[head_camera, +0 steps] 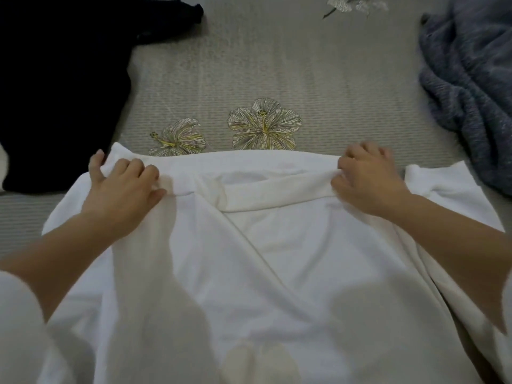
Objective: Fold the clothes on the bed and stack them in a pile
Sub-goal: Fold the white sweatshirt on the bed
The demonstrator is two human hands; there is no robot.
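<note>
A white t-shirt (263, 245) lies spread on the bed in front of me, its neckline away from me and its lower part draped toward me. My left hand (122, 189) grips the left shoulder of the shirt beside the collar, fingers curled into the cloth. On the other side of the collar my right hand (365, 178) pinches the right shoulder. A dark navy garment (61, 87) lies unfolded at the far left. A grey-blue fuzzy garment (471, 87) is crumpled at the far right.
The bed (263, 65) has a grey ribbed cover printed with pale flowers. Bare cover stretches beyond the shirt between the dark garment and the grey-blue one.
</note>
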